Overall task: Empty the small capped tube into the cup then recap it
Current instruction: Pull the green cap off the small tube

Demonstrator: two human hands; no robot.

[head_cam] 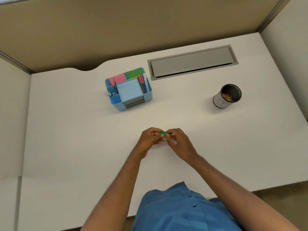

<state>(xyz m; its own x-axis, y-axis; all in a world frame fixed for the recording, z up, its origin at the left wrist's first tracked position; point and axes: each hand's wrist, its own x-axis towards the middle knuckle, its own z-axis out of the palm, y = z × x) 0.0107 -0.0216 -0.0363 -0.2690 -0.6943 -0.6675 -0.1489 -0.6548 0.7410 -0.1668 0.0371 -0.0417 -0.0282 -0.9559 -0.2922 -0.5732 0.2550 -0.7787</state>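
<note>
Both hands meet just above the white desk (83,147), in front of my body. Between them is a small clear tube (169,135) with a green cap (162,132). My left hand (150,139) pinches the cap end with its fingertips. My right hand (177,140) is closed around the tube body, which is mostly hidden by the fingers. I cannot tell whether the cap is on or just off the tube. The cup (227,96), white outside and dark inside, stands upright at the far right with small tan pieces at its bottom.
A blue desk organiser (129,90) with sticky notes, pens and a marker stands behind the hands, left of centre. A grey cable flap (192,62) is set into the desk behind it. Partition walls close off the back and both sides.
</note>
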